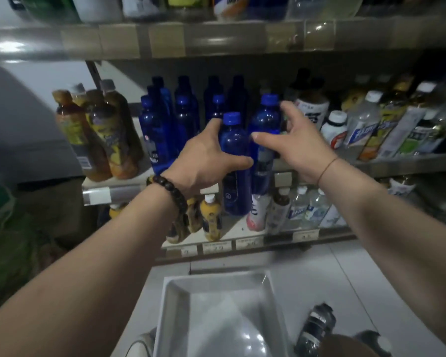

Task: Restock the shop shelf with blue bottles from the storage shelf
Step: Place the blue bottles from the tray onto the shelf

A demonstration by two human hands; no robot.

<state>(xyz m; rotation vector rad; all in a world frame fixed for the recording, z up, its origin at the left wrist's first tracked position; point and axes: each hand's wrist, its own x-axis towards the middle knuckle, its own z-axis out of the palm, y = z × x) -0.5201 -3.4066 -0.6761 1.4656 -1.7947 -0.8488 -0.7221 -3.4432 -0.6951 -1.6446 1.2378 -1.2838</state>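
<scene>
Several blue bottles (pixel 162 124) stand in rows on the middle shop shelf (pixel 108 193). In front of the shelf edge, my left hand (pixel 204 161) grips a blue bottle (pixel 233 161) with a blue cap around its upper body. Just right of it stands another blue bottle (pixel 265 119), further in. My right hand (pixel 299 143) is spread open beside this second bottle, thumb across its front and fingers behind its neck; I cannot tell whether it touches.
Brown and yellow drink bottles (pixel 101 135) stand left of the blue ones, white and clear bottles (pixel 361 124) to the right. A lower shelf (pixel 242 243) holds more drinks. A white empty tray (pixel 216 313) sits below, with a dark bottle (pixel 317 328) beside it.
</scene>
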